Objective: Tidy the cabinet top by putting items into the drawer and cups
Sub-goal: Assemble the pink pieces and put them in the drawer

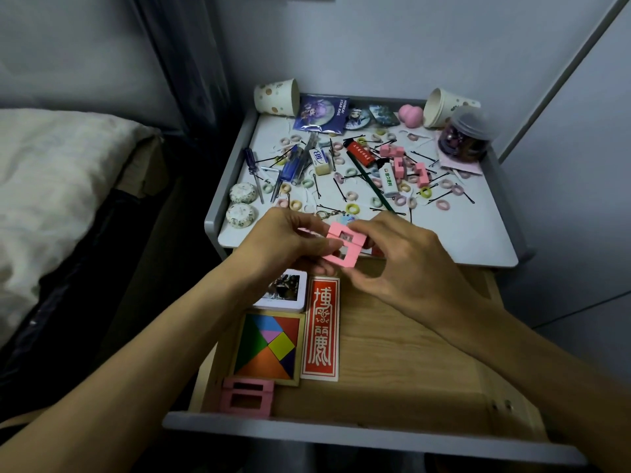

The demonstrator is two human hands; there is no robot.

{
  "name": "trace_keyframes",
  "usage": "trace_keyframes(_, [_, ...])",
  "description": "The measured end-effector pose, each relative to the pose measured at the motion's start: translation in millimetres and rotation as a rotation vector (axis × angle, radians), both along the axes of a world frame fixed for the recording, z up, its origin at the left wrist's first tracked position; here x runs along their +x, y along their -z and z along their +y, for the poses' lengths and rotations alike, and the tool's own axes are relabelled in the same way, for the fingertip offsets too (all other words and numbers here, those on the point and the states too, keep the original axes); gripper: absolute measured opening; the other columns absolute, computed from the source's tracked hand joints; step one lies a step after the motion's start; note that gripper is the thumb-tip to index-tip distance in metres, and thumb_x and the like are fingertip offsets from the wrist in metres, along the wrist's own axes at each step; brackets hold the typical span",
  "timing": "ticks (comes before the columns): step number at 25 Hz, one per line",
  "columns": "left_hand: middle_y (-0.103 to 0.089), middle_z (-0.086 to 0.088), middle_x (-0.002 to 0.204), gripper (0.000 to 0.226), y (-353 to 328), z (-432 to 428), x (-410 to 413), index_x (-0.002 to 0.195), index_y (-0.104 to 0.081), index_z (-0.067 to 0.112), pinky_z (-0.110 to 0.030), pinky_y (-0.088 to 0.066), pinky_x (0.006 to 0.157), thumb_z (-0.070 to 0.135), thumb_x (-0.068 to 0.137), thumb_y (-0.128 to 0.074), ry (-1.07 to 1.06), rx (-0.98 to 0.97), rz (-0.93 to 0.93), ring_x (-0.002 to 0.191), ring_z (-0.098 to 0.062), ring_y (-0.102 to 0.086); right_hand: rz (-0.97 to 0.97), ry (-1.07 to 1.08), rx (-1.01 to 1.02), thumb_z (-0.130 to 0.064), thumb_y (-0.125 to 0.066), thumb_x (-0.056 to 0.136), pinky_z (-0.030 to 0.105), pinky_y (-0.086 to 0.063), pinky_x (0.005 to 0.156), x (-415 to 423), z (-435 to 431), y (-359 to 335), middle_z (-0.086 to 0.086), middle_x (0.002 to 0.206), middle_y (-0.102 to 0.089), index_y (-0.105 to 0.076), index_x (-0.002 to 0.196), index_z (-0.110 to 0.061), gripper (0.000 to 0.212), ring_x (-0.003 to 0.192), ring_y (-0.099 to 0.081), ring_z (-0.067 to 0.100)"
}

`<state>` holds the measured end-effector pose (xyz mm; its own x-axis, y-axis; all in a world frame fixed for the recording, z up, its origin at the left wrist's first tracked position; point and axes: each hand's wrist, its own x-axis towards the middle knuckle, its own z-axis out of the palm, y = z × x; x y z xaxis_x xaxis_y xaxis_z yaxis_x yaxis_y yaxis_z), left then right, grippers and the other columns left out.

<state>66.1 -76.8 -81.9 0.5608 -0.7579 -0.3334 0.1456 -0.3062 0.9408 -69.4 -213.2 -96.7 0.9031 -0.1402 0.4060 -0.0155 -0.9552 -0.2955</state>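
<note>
We see both hands meeting over the back end of the open drawer (pixel 409 353), sharing one pink block (pixel 343 248) made of square frames with open windows. The left hand (pixel 290 244) pinches it from the side, thumb on the near face and fingers curled behind, a narrow grip closed on the wood. The right hand (pixel 403 264) takes the opposite side, fingertips on the upper frame and thumb reaching under, the gap just as narrow. The block hangs in the air above the drawer, touching nothing but the fingers.

Inside the drawer, along its left wall, we count a second pink block (pixel 247 397) at the front corner, a colourful tangram puzzle (pixel 268 348) just behind it, and a white tin (pixel 285 291) behind that, partly under the left wrist. A red card (pixel 322 327) with white characters lies beside the puzzle, toward the drawer's middle. The rest of the drawer floor is bare wood.

Behind the drawer, the cabinet top (pixel 461 233) is strewn with hair ties (pixel 443 204), hairpins, pens and more pink blocks (pixel 406 165). Farthest from the drawer, a paper cup (pixel 277 97) lies tipped at the left back corner, stacked cups (pixel 444 107) at the right, beside a jar (pixel 466 138).
</note>
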Motion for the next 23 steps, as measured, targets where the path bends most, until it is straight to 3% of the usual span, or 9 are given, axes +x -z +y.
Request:
trace_keyframes(3, [-0.075, -0.017, 0.083, 0.018, -0.4, 10.2, 3.0, 0.099, -0.068, 0.0, -0.024, -0.059, 0.059, 0.009, 0.084, -0.072, 0.098, 0.129, -0.029, 0.063, -0.02, -0.069, 0.071, -0.021, 0.095, -0.031, -0.081, 0.075, 0.024, -0.055, 0.076, -1.6, 7.9, 9.2, 0.004, 0.106, -0.066, -0.064, 0.122, -0.007, 0.056, 0.09, -0.064, 0.016])
trace_keyframes(5, [-0.076, -0.008, 0.081, 0.024, -0.5, 19.8, 9.0, 0.094, -0.071, 0.01, -0.024, -0.056, 0.056, 0.03, 0.081, -0.076, 0.162, 0.285, -0.161, 0.063, -0.017, -0.069, 0.143, -0.038, 0.195, -0.036, -0.079, 0.076, 0.024, -0.054, 0.078, -2.6, 14.2, 18.4, -0.002, 0.107, -0.064, -0.063, 0.124, -0.013, 0.056, 0.092, -0.06, 0.01])
trace_keyframes(8, [-0.072, -0.002, 0.088, 0.054, 6.3, 35.6, 21.6, 0.093, -0.07, 0.016, -0.031, -0.053, 0.065, 0.068, 0.078, -0.063, 0.138, 0.79, -0.816, 0.081, -0.021, -0.07, 0.331, -0.129, 0.27, -0.038, -0.077, 0.077, 0.023, -0.052, 0.084, -7.8, 30.5, 46.7, -0.006, 0.111, -0.061, -0.059, 0.129, -0.018, 0.059, 0.095, -0.055, 0.005])
trace_keyframes(10, [-0.064, -0.008, 0.11, 0.061, 11.3, 43.1, 25.9, 0.11, -0.062, 0.014, -0.032, -0.043, 0.069, 0.068, 0.083, -0.056, 0.131, 1.092, -1.106, 0.1, -0.029, -0.063, 0.474, -0.223, 0.263, -0.035, -0.076, 0.079, 0.014, -0.044, 0.09, -12.4, 44.0, 70.2, -0.004, 0.116, -0.06, -0.057, 0.132, -0.018, 0.059, 0.1, -0.053, 0.004])
trace_keyframes(12, [-0.059, -0.009, 0.119, 0.049, 21.4, 45.3, 29.1, 0.122, -0.056, 0.013, -0.033, -0.041, 0.072, 0.053, 0.093, -0.054, 0.196, 1.234, -1.123, 0.107, -0.03, -0.06, 0.572, -0.308, 0.243, -0.034, -0.073, 0.081, 0.01, -0.034, 0.093, -14.8, 55.4, 89.8, -0.003, 0.118, -0.058, -0.057, 0.131, -0.018, 0.054, 0.104, -0.05, 0.003])
trace_keyframes(14, [-0.059, -0.007, 0.121, 0.042, 32.5, 43.9, 32.1, 0.126, -0.055, 0.015, -0.034, -0.043, 0.076, 0.042, 0.094, -0.055, 0.256, 1.281, -1.07, 0.11, -0.027, -0.059, 0.639, -0.363, 0.214, -0.033, -0.07, 0.084, 0.014, -0.031, 0.098, -14.8, 64.7, 104.6, -0.004, 0.12, -0.056, -0.058, 0.126, -0.019, 0.046, 0.107, -0.047, 0.003])
trace_keyframes(18, [-0.057, -0.007, 0.128, 0.065, 43.0, 41.6, 31.3, 0.135, -0.048, 0.015, -0.036, -0.044, 0.081, 0.05, 0.084, -0.069, 0.341, 1.255, -0.963, 0.118, -0.029, -0.055, 0.726, -0.474, 0.052, -0.022, -0.063, 0.09, 0.037, -0.044, 0.103, -11.8, 77.8, 118.2, -0.001, 0.125, -0.052, -0.055, 0.127, -0.02, 0.038, 0.113, -0.051, 0.014])
trace_keyframes(23, [-0.058, -0.006, 0.127, 0.059, 44.1, 39.4, 32.7, 0.132, -0.053, 0.015, -0.034, -0.042, 0.075, 0.045, 0.085, -0.07, 0.34, 1.235, -0.974, 0.116, -0.028, -0.058, 0.767, -0.635, -0.322, -0.013, -0.051, 0.097, 0.049, -0.042, 0.105, -4.1, 81.4, 115.3, 0.016, 0.132, -0.048, -0.043, 0.137, -0.007, 0.041, 0.12, -0.051, 0.032])
